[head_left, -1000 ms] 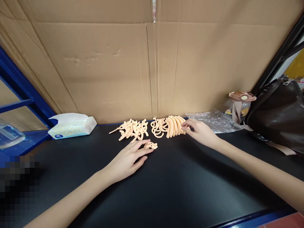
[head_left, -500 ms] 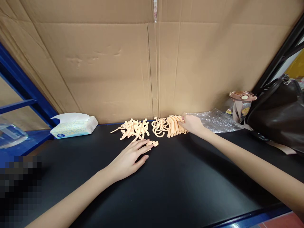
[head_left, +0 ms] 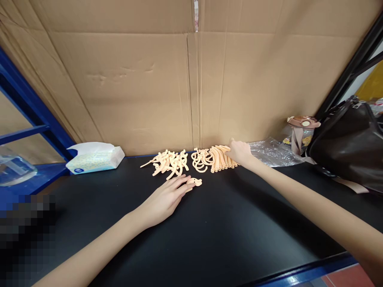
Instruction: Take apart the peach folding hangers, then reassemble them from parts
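My left hand point(head_left: 166, 199) is low over the black table, its fingers closed around a small peach-coloured plastic piece point(head_left: 196, 181) with dark dots. The end of this piece sticks out past the fingertips, and the thumb is tucked under. My right hand point(head_left: 240, 152) is at the right end of a neat row of curved peach tubes point(head_left: 220, 159). Its thumb and index finger are apart, the other fingers partly hidden. Left of the row lie thin C-shaped peach pieces point(head_left: 200, 161). A loose heap of similar curved pieces point(head_left: 170, 161) lies beyond my left hand.
A tissue pack point(head_left: 95, 158) sits at the back left. Clear plastic wrap point(head_left: 271, 153) lies right of my right hand, beside a bottle with a brown lid point(head_left: 303, 122) and a dark bag point(head_left: 344, 143). Cardboard point(head_left: 134, 91) stands along the back edge.
My left thumb has drawn in under the fingers at the dotted piece, which has shifted slightly right. My right index finger has lifted away from the tubes.
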Demonstrator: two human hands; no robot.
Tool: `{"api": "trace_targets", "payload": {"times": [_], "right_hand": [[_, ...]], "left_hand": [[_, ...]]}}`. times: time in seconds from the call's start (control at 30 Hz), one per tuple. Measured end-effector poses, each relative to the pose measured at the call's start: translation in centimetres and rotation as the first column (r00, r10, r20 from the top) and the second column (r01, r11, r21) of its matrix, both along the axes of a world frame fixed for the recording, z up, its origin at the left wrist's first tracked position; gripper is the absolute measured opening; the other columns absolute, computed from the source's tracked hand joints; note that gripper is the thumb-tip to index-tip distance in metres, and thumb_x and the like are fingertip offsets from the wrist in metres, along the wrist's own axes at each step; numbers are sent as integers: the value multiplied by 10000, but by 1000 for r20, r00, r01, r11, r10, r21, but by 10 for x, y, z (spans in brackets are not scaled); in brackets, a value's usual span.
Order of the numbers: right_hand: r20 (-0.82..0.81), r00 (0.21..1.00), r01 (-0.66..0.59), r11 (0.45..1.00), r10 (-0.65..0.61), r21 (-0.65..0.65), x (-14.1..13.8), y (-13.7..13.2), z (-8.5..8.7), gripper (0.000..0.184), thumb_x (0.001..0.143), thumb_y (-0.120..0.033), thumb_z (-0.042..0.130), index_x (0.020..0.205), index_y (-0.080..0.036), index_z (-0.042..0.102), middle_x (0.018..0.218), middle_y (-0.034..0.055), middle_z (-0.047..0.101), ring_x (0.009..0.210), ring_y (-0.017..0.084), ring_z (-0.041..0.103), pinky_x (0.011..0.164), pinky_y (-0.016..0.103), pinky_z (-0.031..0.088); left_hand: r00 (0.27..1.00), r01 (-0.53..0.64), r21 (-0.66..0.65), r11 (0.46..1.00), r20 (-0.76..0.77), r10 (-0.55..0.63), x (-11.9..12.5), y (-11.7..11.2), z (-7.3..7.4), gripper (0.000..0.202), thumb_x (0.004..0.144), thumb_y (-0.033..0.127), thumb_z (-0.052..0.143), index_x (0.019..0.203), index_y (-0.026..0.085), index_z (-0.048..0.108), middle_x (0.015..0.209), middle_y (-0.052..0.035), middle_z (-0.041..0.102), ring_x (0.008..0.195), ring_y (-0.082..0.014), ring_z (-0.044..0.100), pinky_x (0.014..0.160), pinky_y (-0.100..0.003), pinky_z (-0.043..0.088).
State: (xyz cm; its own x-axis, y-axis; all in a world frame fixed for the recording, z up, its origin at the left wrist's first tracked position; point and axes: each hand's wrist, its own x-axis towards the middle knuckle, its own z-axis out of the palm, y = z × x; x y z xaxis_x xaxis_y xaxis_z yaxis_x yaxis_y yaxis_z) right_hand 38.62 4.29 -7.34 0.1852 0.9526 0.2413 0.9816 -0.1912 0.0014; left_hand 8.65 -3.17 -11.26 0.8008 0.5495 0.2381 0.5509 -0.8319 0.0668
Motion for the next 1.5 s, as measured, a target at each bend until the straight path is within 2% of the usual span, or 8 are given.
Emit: {"api": "trace_targets", "payload": {"times": [0.2,0.33,0.47,0.6,0.7,0.8,1.1,1.5], "right_hand": [[-64,998,25,992,-17,121,12,-16,19,259,803,-298,486,1014,-148,505,842,111,677,765,246,637,578,285,364],[-216,964,-101,967,153,234,19,-41,26,162,770,-304,507,892,-198,504,783,44,657,700,193,598,572,266,349],[-302,871,-314,911,388,266,18,-70,14,70,737,-248,518,774,-209,472,783,14,636,671,161,570,614,260,376],[-219,768,-542,793,602,279,16,-89,-8,84,738,-163,491,748,-216,427,839,8,606,739,156,550,674,258,397],[-249,670,-649,715,699,260,15,-95,-19,127,756,-124,471,735,-220,390,848,6,584,745,143,534,667,241,399],[-265,632,-693,685,728,228,14,-97,-22,146,759,-103,469,730,-218,384,856,6,572,735,135,522,656,233,397],[-250,634,-717,678,732,165,12,-99,-27,146,734,-81,482,754,-217,435,765,-17,515,673,126,479,633,231,390],[-396,651,-680,729,648,77,8,-102,-27,235,777,-122,501,990,-222,511,978,23,595,793,151,561,698,269,445]], "left_hand": [[1000,-31,6,1000,2,31,0,0,0,386,990,252,300,1355,297,418,1423,-41,428,1332,-241,357,1076,-487,351],[999,-46,-10,999,-11,46,1,-2,1,394,987,250,304,1365,304,405,1433,-40,411,1332,-239,354,1080,-495,342],[998,-55,-13,998,-9,54,3,-3,3,398,985,251,303,1367,296,406,1439,-47,402,1343,-244,340,1088,-494,331],[998,-55,-4,998,-2,55,3,-4,3,410,980,243,318,1380,302,388,1439,-43,402,1342,-244,343,1089,-482,329],[998,-56,-6,998,3,56,4,-5,3,408,976,235,324,1372,296,399,1441,-42,399,1333,-235,357,1087,-463,338],[997,-71,-20,997,-2,71,6,-7,3,395,979,269,329,1367,273,407,1450,-47,388,1332,-226,360,1093,-450,336],[995,-95,-108,990,-18,93,9,-6,4,425,978,388,342,1384,272,391,1464,-36,382,1352,-230,332,1106,-444,314],[996,-66,-119,991,54,73,10,-4,0,370,988,341,338,1340,290,442,1395,-7,465,1301,-193,395,1102,-394,330]]}}
